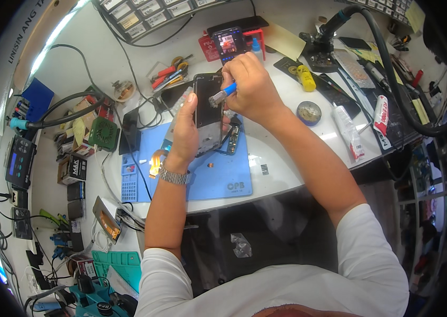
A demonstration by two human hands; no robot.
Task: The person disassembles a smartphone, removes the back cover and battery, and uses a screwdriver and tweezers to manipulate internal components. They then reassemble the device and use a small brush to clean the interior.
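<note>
Looking down from head height, I see my two forearms rise from white sleeves at the bottom of the frame toward the centre. On my left wrist sits a metal watch band [174,176]. My left hand [185,132] is wrapped around the lower edge of an opened phone [207,108], fingers closed on it, holding it upright and just above a blue work mat [223,174] in the middle of the frame. My right hand [250,87] is curled shut around a blue-handled brush [222,95], whose grey bristle tip touches the phone's dark inner face near its top. Under the phone, on the mat, lies another dark phone part [234,138], and an orange flex strip [155,161] lies at the mat's left edge. Right of centre, on the white bench, stand a round tin [308,112] and a white tube [349,132]. Further back, a yellow bottle [306,77] lies near a black stand with a thick hose [387,58]. At upper centre, a lit phone [228,43] leans on a red holder. Scissors and red-handled tools [173,71] lie just left of it. Boxes and cables crowd the left side.
</note>
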